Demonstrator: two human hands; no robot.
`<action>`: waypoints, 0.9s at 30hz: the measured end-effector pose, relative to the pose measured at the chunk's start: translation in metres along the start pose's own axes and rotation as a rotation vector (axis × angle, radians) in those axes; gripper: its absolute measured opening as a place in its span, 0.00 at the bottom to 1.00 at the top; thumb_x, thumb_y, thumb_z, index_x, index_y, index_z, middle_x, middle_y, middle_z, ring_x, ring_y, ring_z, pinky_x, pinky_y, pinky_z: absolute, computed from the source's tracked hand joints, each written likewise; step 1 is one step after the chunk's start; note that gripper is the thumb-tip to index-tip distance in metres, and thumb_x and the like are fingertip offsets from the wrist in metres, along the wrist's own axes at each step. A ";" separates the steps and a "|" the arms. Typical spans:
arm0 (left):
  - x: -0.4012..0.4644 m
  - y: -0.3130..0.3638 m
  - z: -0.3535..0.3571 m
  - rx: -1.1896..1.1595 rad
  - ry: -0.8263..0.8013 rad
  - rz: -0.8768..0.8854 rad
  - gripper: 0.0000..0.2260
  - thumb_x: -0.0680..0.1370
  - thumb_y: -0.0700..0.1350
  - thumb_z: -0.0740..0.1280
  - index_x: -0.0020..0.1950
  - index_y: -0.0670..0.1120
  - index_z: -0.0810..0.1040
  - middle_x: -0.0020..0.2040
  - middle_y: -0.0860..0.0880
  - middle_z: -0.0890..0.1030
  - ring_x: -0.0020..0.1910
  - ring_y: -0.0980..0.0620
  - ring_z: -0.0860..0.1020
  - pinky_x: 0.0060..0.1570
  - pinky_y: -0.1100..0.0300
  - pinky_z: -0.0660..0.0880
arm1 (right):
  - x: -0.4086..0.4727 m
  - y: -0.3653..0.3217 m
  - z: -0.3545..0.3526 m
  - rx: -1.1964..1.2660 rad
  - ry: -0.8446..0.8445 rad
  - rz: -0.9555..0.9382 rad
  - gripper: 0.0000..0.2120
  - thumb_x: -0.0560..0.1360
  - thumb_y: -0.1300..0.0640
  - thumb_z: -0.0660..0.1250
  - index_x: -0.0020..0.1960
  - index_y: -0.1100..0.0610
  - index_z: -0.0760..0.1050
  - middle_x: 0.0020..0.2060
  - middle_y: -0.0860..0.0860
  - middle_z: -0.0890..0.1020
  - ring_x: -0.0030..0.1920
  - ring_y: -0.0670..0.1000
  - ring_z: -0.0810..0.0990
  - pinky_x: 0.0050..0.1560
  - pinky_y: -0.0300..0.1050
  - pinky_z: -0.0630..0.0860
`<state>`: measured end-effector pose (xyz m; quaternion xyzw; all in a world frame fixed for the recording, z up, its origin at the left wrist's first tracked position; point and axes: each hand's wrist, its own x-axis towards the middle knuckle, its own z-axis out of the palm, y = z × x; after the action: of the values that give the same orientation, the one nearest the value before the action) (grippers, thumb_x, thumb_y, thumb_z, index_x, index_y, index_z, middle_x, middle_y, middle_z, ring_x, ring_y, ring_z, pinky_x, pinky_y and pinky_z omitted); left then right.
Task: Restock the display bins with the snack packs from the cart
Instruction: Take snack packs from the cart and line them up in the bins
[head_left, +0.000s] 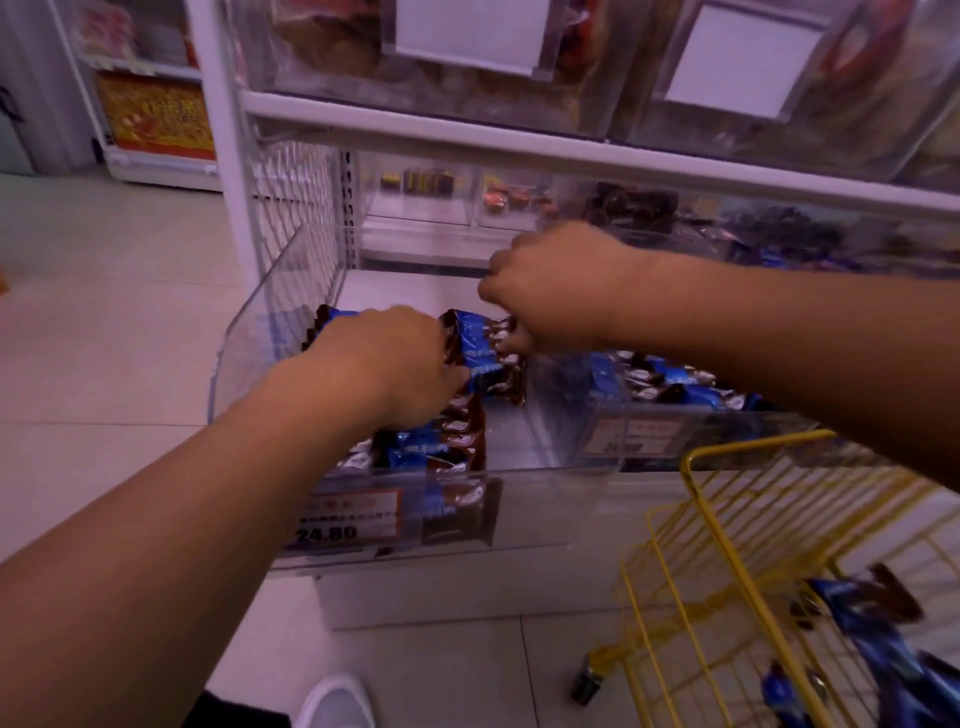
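At the frame's centre, on a white shelf above pale floor tiles, I see a clear display bin (244, 332) holding blue-and-brown snack packs (441, 447) — too overlapped to count. My left hand (395, 358) and right hand (556, 291) each grip packs there. Lower right, one yellow wire cart (727, 525) holds more.

Left hand (395, 358), right hand (556, 291) curled

Pale glossy floor tiles (104, 332) are spreading out left of the white metal shelving upright (223, 156), and a second white shelf unit (156, 166) is standing further behind it.
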<state>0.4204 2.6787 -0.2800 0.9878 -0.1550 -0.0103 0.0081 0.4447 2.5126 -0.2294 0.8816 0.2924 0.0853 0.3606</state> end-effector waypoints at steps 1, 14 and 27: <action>-0.004 0.007 -0.004 -0.041 0.138 0.058 0.18 0.79 0.61 0.59 0.54 0.50 0.79 0.49 0.47 0.80 0.47 0.44 0.78 0.48 0.51 0.77 | -0.027 0.005 -0.003 0.028 0.167 0.005 0.18 0.76 0.42 0.65 0.56 0.55 0.76 0.51 0.55 0.81 0.52 0.60 0.80 0.47 0.53 0.76; -0.054 0.305 0.026 0.218 -0.268 0.836 0.29 0.73 0.69 0.65 0.62 0.49 0.77 0.57 0.47 0.80 0.56 0.44 0.79 0.48 0.54 0.75 | -0.345 0.016 0.174 0.923 -1.473 0.481 0.49 0.70 0.49 0.78 0.81 0.48 0.51 0.77 0.59 0.62 0.67 0.62 0.75 0.62 0.53 0.78; -0.027 0.388 0.137 0.313 -0.851 0.645 0.41 0.69 0.61 0.75 0.74 0.44 0.65 0.67 0.45 0.74 0.61 0.43 0.75 0.60 0.48 0.75 | -0.340 -0.018 0.227 0.838 -1.405 0.133 0.51 0.68 0.45 0.80 0.79 0.50 0.51 0.77 0.52 0.56 0.68 0.57 0.73 0.53 0.52 0.83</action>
<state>0.2730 2.3158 -0.4089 0.7885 -0.4389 -0.3821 -0.1993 0.2413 2.1937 -0.3862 0.8065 -0.0466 -0.5817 0.0947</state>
